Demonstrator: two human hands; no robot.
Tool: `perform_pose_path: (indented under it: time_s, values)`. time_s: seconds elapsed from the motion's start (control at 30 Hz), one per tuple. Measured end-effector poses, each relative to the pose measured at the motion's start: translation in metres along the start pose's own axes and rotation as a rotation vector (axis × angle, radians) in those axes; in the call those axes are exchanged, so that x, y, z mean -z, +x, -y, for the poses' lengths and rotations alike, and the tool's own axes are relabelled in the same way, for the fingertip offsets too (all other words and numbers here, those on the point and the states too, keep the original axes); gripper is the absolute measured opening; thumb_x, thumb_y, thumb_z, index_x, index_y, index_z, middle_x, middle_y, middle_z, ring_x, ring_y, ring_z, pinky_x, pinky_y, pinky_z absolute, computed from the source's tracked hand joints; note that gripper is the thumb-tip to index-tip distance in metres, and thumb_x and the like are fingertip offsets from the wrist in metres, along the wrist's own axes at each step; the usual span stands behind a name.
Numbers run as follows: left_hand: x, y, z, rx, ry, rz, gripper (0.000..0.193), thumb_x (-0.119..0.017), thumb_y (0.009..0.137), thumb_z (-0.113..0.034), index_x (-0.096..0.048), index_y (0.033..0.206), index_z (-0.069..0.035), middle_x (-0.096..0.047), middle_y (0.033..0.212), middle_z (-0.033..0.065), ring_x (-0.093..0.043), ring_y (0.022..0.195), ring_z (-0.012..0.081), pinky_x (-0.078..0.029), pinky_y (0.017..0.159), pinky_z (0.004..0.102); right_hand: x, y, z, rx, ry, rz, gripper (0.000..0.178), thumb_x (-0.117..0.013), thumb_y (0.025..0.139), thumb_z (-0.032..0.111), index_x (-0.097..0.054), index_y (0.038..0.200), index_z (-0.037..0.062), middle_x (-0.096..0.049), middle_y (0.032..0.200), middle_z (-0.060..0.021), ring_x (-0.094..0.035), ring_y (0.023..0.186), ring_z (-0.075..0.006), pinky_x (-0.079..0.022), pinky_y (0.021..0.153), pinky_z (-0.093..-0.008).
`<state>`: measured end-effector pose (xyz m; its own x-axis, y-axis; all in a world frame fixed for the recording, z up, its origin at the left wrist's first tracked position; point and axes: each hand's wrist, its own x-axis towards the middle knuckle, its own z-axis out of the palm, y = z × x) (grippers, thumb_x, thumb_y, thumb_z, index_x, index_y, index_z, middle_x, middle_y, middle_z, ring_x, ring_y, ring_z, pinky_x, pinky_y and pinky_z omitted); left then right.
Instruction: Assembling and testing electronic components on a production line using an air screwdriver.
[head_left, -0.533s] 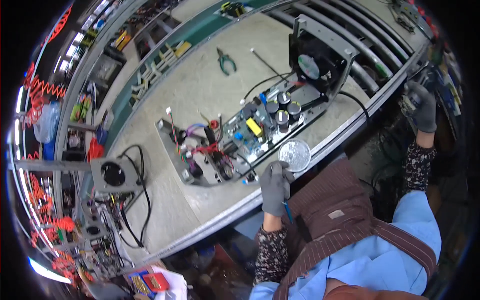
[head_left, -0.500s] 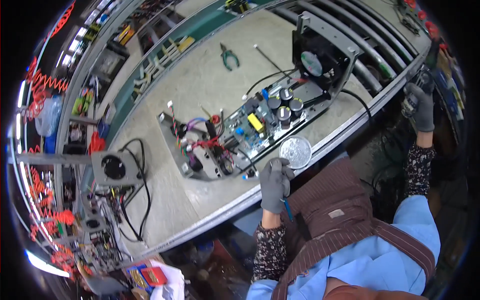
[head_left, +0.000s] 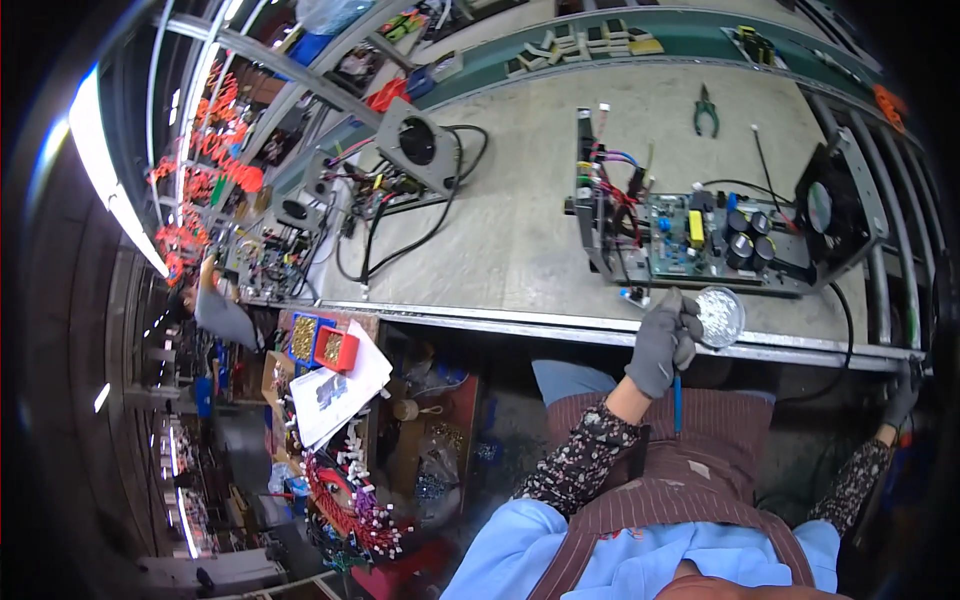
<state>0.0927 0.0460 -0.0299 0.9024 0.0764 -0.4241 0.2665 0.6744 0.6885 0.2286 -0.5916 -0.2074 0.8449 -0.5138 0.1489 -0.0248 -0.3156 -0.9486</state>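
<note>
My left hand (head_left: 660, 350), in a grey glove, is closed at the bench's front edge, a thin blue rod-like tool (head_left: 678, 402) sticking out below it. Its fingertips are beside a round clear dish (head_left: 721, 317) of small silvery pieces. Just behind lies an open electronic unit: a circuit board (head_left: 700, 235) with tall capacitors, a bundle of red and purple wires (head_left: 622, 190), and a black fan (head_left: 822, 208) in a metal bracket. Low at the bench's right end is my right hand (head_left: 902, 398), also gloved; its fingers are too dim to make out.
Green-handled pliers (head_left: 706, 112) lie behind the unit. A second fan unit (head_left: 418, 145) with black cables stands left. Rollers (head_left: 890, 290) adjoin the bench's right end. Red and blue bins (head_left: 336, 349) of small brass-coloured parts and a person's arm (head_left: 225, 310) are farther left.
The view has swung left, so the bench appears farther right. My right hand is now lower, by the bench end; the dark thing it gripped no longer shows clearly. My left hand stays by the dish.
</note>
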Motion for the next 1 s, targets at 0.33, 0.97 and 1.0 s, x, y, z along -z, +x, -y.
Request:
perform_pose_path:
  time_s: [0.33, 0.97, 1.0]
  values:
    - [-0.007, 0.012, 0.003, -0.051, -0.390, 0.074, 0.040, -0.039, 0.094, -0.037, -0.050, 0.102, 0.000, -0.054, 0.081, 0.0104, -0.038, 0.048, 0.0105, -0.034, 0.044, 0.0238, -0.077, -0.090, 0.140, 0.005, 0.368, -0.257, 0.016, -0.067, 0.078, 0.021, -0.052, 0.074, 0.0154, -0.042, 0.061, 0.0067, -0.037, 0.046, -0.0059, -0.033, 0.042, -0.0222]
    - [-0.014, 0.027, 0.018, 0.179, -0.319, 0.366, 0.051, -0.044, 0.092, -0.038, -0.038, 0.129, -0.004, -0.046, 0.120, 0.0104, -0.047, 0.108, 0.0245, -0.040, 0.095, 0.0437, -0.210, -0.344, 0.320, -0.074, 0.196, 1.010, 0.025, -0.046, 0.088, 0.017, -0.055, 0.104, 0.0003, -0.047, 0.070, 0.0008, -0.040, 0.061, -0.0063, -0.037, 0.056, -0.0223]
    - [-0.013, 0.028, 0.016, 0.157, -0.246, 0.345, 0.052, -0.045, 0.091, -0.039, -0.037, 0.129, -0.004, -0.046, 0.119, 0.0100, -0.048, 0.106, 0.0237, -0.041, 0.094, 0.0430, -0.208, -0.339, 0.323, -0.071, 0.195, 1.013, 0.025, -0.046, 0.088, 0.017, -0.055, 0.104, 0.0003, -0.047, 0.070, 0.0008, -0.040, 0.061, -0.0063, -0.037, 0.056, -0.0223]
